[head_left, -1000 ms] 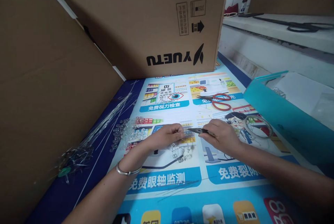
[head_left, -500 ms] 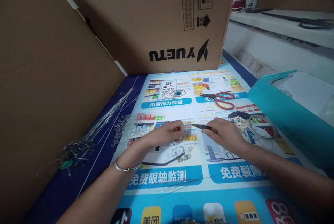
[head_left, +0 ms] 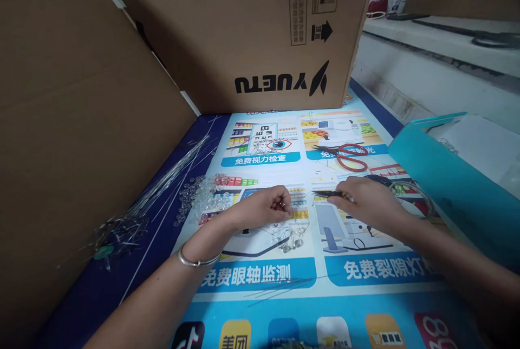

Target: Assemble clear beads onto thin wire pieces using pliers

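My left hand, a bangle on its wrist, is pinched on a thin wire. Clear beads dangle on wire loops just below its fingertips. To its right, my right hand grips dark needle-nose pliers, their slim jaws pointing left toward the wire. A gap separates the jaw tips from my left fingers. Loose clear beads lie in a pile beyond my left forearm. Red-handled scissors rest on the printed mat above my right hand.
A bundle of thin wires lies at the left, near a dark tangled clump. Cardboard walls off the left and back. A teal box stands at the right, beside a wire coil. Several straight wires lie in front.
My right hand has moved right and slightly up with the pliers, widening the gap to my left hand. My left fingers have loosened a little around the wire. The view has shifted slightly.
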Motion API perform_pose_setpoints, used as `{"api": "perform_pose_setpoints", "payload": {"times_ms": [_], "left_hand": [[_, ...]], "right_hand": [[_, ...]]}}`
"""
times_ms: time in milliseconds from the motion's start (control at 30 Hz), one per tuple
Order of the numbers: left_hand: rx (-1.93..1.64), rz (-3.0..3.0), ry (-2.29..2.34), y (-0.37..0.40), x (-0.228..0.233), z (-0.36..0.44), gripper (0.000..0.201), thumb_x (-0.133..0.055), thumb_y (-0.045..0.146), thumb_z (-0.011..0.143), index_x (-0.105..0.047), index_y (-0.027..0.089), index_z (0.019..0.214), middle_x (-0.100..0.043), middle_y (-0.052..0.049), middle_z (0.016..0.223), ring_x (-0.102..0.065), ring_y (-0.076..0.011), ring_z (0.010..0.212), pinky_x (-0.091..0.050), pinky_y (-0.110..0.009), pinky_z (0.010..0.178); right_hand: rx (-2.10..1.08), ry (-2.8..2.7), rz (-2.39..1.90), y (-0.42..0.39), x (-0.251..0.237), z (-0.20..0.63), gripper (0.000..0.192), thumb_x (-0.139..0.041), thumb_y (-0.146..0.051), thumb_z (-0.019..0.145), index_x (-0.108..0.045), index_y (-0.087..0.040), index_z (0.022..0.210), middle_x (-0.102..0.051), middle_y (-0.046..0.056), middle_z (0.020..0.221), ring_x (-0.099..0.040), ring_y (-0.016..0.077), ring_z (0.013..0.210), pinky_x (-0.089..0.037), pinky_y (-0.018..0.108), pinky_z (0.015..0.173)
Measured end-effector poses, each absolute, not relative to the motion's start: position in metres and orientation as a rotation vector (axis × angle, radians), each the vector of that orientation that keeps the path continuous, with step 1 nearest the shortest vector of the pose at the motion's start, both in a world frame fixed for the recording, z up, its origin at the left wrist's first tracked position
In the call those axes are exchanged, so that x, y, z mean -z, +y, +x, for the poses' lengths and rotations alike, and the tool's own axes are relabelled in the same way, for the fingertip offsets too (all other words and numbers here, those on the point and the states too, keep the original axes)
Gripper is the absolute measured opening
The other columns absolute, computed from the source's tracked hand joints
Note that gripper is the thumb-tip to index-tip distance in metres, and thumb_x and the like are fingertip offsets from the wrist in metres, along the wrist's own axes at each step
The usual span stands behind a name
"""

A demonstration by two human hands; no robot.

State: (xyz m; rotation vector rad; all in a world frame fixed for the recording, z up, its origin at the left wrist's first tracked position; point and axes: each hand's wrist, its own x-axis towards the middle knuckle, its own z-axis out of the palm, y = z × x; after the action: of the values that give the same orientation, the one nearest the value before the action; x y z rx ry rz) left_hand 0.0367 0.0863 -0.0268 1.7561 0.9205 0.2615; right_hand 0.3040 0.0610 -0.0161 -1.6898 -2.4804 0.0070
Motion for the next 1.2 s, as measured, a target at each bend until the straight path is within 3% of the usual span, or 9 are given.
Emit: {"api": "perform_pose_setpoints", "payload": {"times_ms": [300,833,1200], "left_hand": [[-0.310,1.723,0.927,0.075,0.027,0.050,0.021,-0.061,0.023,0.070,-0.049,0.019,0.087,-0.057,0.001,0.076,-0.049,-0.0091,0.063,-0.036,-0.019,0.054],[-0.304,1.750,0.952,0.074,0.028,0.051,0.015,-0.057,0.021,0.072,-0.048,0.019,0.084,-0.047,0.004,0.068,-0.042,-0.0087,0.060,-0.031,-0.019,0.052],[-0.308,1.738,0.848,0.070,0.019,0.053,0.009,-0.044,0.026,0.083,-0.045,0.018,0.085,-0.045,0.004,0.067,-0.039,-0.0084,0.058,-0.031,-0.020,0.053]], "right_hand": [[-0.355,-2.559,-1.566,0.045,0.018,0.280,0.034,-0.046,-0.051,0.081,-0.061,-0.022,0.074,-0.061,0.003,0.071,-0.054,0.0148,0.063,-0.028,0.025,0.049],[-0.278,-2.613,-1.524,0.044,0.019,0.270,0.036,-0.042,-0.051,0.083,-0.057,-0.021,0.068,-0.061,0.002,0.067,-0.054,0.0149,0.064,-0.021,0.025,0.049],[-0.419,-2.580,-1.647,0.045,0.017,0.273,0.045,-0.034,-0.056,0.084,-0.057,-0.020,0.071,-0.059,0.002,0.069,-0.050,0.0127,0.061,-0.018,0.024,0.049]]}}
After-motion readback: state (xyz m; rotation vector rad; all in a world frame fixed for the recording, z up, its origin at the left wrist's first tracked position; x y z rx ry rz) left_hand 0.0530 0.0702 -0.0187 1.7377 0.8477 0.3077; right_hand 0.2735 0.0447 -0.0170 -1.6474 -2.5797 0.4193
